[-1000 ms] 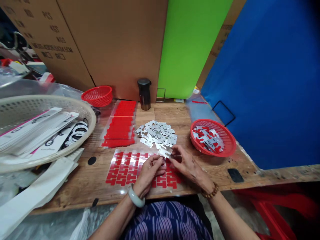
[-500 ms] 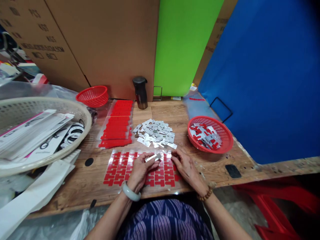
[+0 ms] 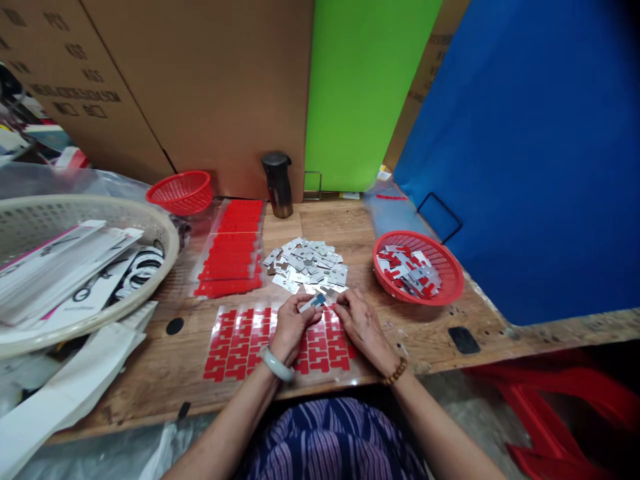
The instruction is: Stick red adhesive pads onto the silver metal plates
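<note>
My left hand (image 3: 291,325) holds a small silver metal plate (image 3: 313,303) by its fingertips, just above a clear sheet of red T-shaped stickers (image 3: 235,343). My right hand (image 3: 361,322) is beside it, fingers bent near the plate's right end and over the sheet; whether it grips anything I cannot tell. A pile of loose silver plates (image 3: 307,263) lies just beyond both hands. To the right stands a red basket (image 3: 444,288) with plates that carry red stickers.
A stack of red sticker sheets (image 3: 231,250) lies left of the pile. A small red basket (image 3: 181,192) and a black cup (image 3: 277,183) stand at the back. A large beige basket (image 3: 165,233) with packaged items fills the left. Blue and green panels wall the right.
The plate passed from between both hands into my left hand. Both hands shifted slightly toward the pile, and the view drifted to the right.
</note>
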`<state>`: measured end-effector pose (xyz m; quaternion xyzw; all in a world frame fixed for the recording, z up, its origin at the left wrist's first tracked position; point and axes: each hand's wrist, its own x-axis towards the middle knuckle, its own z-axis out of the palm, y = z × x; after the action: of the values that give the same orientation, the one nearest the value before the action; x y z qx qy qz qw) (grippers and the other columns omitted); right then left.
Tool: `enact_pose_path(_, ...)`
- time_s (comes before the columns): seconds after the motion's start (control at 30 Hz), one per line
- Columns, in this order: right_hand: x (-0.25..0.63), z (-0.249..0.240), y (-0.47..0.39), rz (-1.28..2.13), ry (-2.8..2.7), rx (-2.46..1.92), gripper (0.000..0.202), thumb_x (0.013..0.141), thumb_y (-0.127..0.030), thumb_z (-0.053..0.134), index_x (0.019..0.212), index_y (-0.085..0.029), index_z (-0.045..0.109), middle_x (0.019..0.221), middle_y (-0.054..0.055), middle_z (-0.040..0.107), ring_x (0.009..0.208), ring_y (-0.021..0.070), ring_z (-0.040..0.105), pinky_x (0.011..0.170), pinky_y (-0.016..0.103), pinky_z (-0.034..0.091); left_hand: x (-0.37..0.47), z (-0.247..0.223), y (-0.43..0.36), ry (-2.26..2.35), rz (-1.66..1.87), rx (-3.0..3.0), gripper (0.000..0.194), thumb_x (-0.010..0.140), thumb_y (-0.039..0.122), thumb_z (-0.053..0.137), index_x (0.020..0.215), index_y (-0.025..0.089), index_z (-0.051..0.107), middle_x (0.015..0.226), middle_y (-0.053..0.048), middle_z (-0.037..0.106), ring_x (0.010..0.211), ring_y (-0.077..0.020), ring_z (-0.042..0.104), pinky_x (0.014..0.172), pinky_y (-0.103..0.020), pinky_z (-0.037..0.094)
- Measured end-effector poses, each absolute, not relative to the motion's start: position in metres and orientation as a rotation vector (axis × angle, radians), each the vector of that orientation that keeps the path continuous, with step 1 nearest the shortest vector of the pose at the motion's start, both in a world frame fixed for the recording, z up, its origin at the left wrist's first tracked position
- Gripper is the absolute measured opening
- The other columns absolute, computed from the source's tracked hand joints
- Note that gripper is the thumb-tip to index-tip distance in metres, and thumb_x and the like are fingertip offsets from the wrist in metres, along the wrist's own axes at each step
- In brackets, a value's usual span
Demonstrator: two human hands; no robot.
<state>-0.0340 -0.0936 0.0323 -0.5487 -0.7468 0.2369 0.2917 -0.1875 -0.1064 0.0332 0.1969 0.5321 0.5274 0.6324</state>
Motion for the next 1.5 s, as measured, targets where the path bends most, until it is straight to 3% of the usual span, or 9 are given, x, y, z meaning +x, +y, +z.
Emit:
enact_pose_path(0.1,-0.038,0.032,-0.105,0.561,-1.955,-1.414,0.014,0.087,-0.015,0.042,0.091,-0.019,0.055,0.090,0.007,0.054,0.084,0.0197,0.051,0.074,0.032,0.041,-0.185,0.029,-0.106,1.209,1.232,0.492,0.026,0.069,0.004,0.065,0.092,0.011,0.057,0.077,-0.007,0.069,0.069,-0.0139,0.069,0.066,-0.021,0.053)
enact_pose_path(0.47,-0.045,0.031,-0.099,0.533,-1.901,-1.573,0.009,0.081,-0.013,0.046,0.076,-0.019,0.051,0.079,0.004,0.052,0.075,0.0180,0.049,0.070,0.029,0.040,-0.183,0.021,-0.110,1.209,1.244,0.524,0.034,0.065,0.019,0.073,0.095,0.011,0.059,0.081,-0.007,0.070,0.073,-0.0133,0.067,0.068,-0.022,0.051)
enact_pose_path(0.67,-0.045,0.027,-0.108,0.519,-1.919,-1.478,0.013,0.085,-0.014,0.040,0.077,-0.020,0.048,0.080,0.004,0.051,0.077,0.0192,0.047,0.073,0.032,0.039,-0.179,0.022,-0.109,1.216,1.285,0.443,0.032,0.065,0.015,0.073,0.092,0.012,0.055,0.080,-0.005,0.068,0.071,-0.0122,0.067,0.069,-0.022,0.052)
enact_pose_path(0.93,-0.041,0.026,-0.116,0.704,-1.926,-1.385,0.014,0.084,-0.012,0.042,0.073,-0.020,0.045,0.079,0.004,0.051,0.078,0.0189,0.047,0.075,0.033,0.039,-0.178,0.024,-0.110,1.233,1.298,0.425,0.032,0.066,0.016,0.073,0.092,0.013,0.055,0.078,-0.004,0.067,0.071,-0.0116,0.067,0.070,-0.021,0.052)
enact_pose_path(1.13,-0.035,0.038,-0.119,0.909,-1.728,-1.255,0.010,0.085,-0.017,0.045,0.075,-0.020,0.047,0.086,0.004,0.054,0.085,0.0170,0.052,0.079,0.030,0.042,-0.179,0.029,-0.109,1.221,1.279,0.386,0.027,0.071,0.007,0.067,0.093,0.013,0.054,0.078,-0.005,0.068,0.070,-0.0118,0.068,0.070,-0.021,0.053)
enact_pose_path(1.33,-0.025,0.059,-0.121,1.084,-1.498,-1.349,0.012,0.080,-0.029,0.056,0.075,-0.019,0.051,0.073,0.000,0.057,0.068,0.0146,0.055,0.066,0.027,0.046,-0.194,0.045,-0.115,1.144,1.141,0.342,0.028,0.069,-0.003,0.062,0.093,0.009,0.056,0.079,-0.011,0.070,0.073,-0.0158,0.069,0.071,-0.022,0.055)
enact_pose_path(1.5,-0.024,0.071,-0.121,1.096,-1.548,-1.318,0.008,0.078,-0.025,0.058,0.074,-0.019,0.053,0.073,0.000,0.058,0.066,0.0133,0.056,0.063,0.025,0.046,-0.205,0.063,-0.132,1.055,0.982,0.309,0.036,0.065,-0.005,0.065,0.097,0.009,0.058,0.081,-0.012,0.070,0.079,-0.0193,0.070,0.078,-0.025,0.054)
